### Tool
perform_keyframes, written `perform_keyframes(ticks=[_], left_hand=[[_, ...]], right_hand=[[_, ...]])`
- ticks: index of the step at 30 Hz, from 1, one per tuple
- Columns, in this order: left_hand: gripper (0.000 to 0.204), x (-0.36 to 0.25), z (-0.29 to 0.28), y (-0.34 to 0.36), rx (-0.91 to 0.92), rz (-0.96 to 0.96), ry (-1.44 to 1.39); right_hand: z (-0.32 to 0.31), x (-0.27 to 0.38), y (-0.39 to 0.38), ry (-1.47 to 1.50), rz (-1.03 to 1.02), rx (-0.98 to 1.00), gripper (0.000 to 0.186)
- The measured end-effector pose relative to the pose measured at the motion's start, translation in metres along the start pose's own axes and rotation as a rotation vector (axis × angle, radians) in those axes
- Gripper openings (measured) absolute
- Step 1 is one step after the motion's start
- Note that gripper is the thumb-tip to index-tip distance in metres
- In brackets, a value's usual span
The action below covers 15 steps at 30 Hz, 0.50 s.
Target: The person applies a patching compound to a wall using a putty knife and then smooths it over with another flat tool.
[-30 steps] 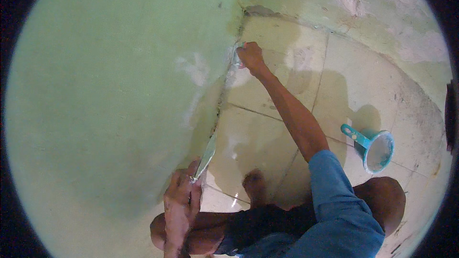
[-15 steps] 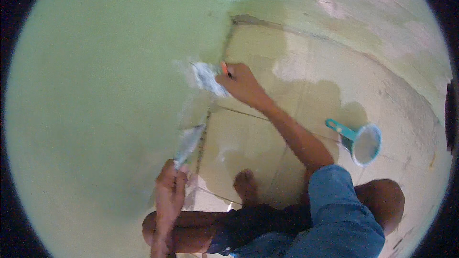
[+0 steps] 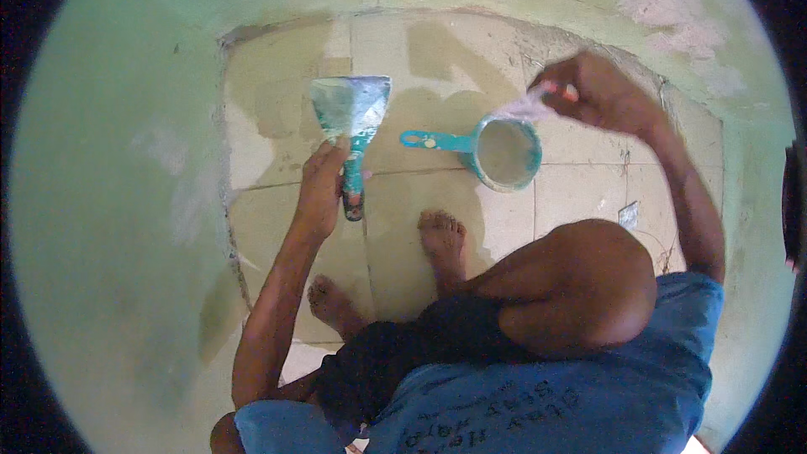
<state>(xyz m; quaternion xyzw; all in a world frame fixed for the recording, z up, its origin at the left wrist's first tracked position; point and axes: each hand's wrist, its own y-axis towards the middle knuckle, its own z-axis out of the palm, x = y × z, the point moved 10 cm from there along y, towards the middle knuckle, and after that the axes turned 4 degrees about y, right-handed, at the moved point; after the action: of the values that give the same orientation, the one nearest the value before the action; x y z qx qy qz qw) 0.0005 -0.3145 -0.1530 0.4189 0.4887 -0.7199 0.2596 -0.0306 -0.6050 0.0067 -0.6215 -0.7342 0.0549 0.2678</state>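
Note:
My left hand (image 3: 322, 189) is closed round the teal handle of a wide putty knife (image 3: 353, 109), its blade pointing away from me and smeared with whitish paste. Over at the right, my right hand (image 3: 598, 97) grips a second putty knife (image 3: 525, 106) with an orange handle. Motion blurs its pale blade, which is at the far rim of a teal dipper (image 3: 452, 143); whether they touch I cannot tell. The dipper stands on the floor between my hands, handle to the left, with greyish-white paste inside.
Green walls (image 3: 109, 168) rise at the left and far side, the far one carrying whitish patches (image 3: 668, 13). My bare feet (image 3: 443, 240) are on the cream floor tiles (image 3: 282, 219). A small flat greyish piece (image 3: 629, 215) lies right of my knee.
My view has turned right, away from the left wall. The right putty knife has left that wall and is at the dipper. My left hand now holds its knife over the floor.

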Motion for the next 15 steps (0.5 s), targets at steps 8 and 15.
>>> perform_keyframes(ticks=[8, 15], left_hand=[[0.039, 0.036, 0.079, 0.022, 0.28, -0.069, -0.502], [0.032, 0.042, 0.078, 0.03, 0.167, 0.097, -0.606]], right_hand=[[0.076, 0.012, -0.038, -0.203, -0.132, -0.154, 0.02], [0.168, 0.013, 0.002, -0.346, 0.018, -0.199, 0.015]])
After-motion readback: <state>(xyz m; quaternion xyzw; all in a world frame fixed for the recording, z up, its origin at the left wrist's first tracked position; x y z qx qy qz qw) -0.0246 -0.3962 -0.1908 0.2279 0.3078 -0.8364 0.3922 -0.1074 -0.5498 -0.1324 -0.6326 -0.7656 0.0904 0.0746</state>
